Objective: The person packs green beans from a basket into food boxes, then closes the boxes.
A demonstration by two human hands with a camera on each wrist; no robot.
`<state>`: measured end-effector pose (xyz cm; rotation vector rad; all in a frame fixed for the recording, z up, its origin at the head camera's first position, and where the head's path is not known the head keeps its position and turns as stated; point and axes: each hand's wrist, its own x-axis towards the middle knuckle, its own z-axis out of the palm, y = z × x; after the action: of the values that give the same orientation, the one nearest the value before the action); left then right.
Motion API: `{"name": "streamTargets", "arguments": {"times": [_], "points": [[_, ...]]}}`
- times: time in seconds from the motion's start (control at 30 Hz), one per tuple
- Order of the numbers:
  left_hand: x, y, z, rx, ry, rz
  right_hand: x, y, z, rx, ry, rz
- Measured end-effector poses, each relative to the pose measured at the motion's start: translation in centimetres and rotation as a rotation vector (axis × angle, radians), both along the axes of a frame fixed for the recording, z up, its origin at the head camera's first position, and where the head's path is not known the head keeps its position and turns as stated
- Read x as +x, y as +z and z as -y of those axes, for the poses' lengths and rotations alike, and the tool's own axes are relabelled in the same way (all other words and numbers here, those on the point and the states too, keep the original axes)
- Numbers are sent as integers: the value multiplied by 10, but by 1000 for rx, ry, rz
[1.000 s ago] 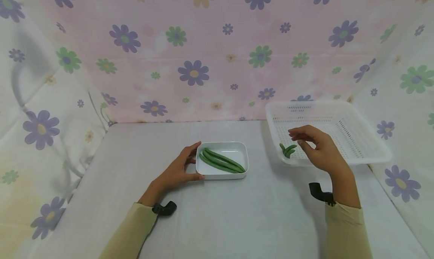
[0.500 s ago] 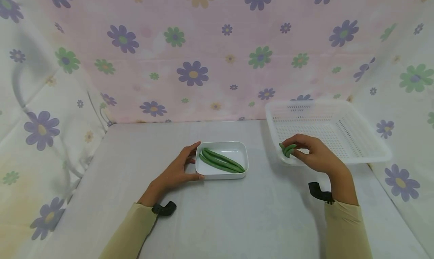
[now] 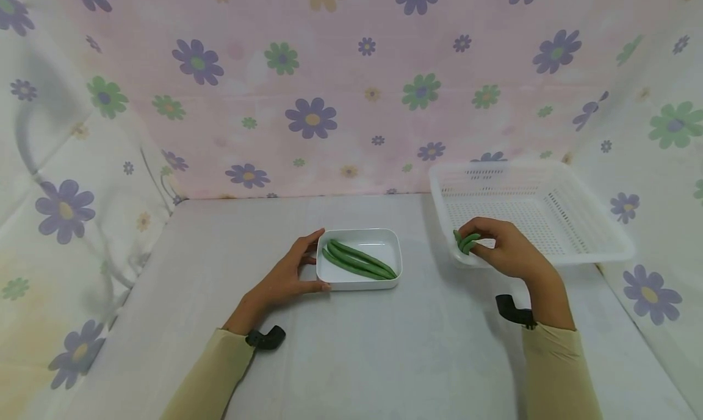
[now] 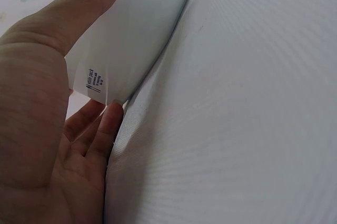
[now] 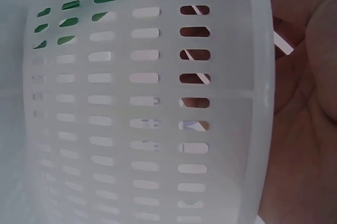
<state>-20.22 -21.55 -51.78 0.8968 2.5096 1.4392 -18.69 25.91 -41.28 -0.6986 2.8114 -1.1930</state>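
Several slender, smooth green beans (image 3: 359,261) lie in a glossy white rounded-rectangular dish (image 3: 359,286) on the table (image 3: 384,359); the left hand (image 3: 285,276) has its grip around one end. The right hand (image 3: 511,249) has its grip pinching curved green pods (image 3: 465,243) inside a slotted, translucent-white basket (image 3: 609,246).

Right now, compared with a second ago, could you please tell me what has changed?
The right hand has come down to the green beans in the near-left corner of the basket and now closes around them, though how firmly can't be told. The left hand still holds the white dish, its long beans unmoved.
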Motion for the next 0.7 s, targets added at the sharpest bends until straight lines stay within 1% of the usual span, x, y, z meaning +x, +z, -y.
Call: {"name": "streamTargets", "arguments": {"times": [0.17, 0.33, 0.37, 0.4, 0.57, 0.63, 0.7], "points": [[-1, -2, 0, 5, -1, -3, 0, -1, 1, 3, -24, 14], [-1, -5, 0, 11, 3, -7, 0, -4, 1, -3, -34, 4], [1, -1, -1, 17, 5, -5, 0, -4, 1, -3, -35, 0], [2, 0, -1, 14, 6, -10, 0, -4, 2, -1, -38, -6], [12, 20, -8, 36, 4, -1, 0, -5, 2, -2, -40, -42], [13, 21, -9, 46, -1, -4, -1, -6, 2, 3, -37, -59], [11, 16, -8, 40, -1, -17, -1, -8, 3, 15, -38, -70]]}}
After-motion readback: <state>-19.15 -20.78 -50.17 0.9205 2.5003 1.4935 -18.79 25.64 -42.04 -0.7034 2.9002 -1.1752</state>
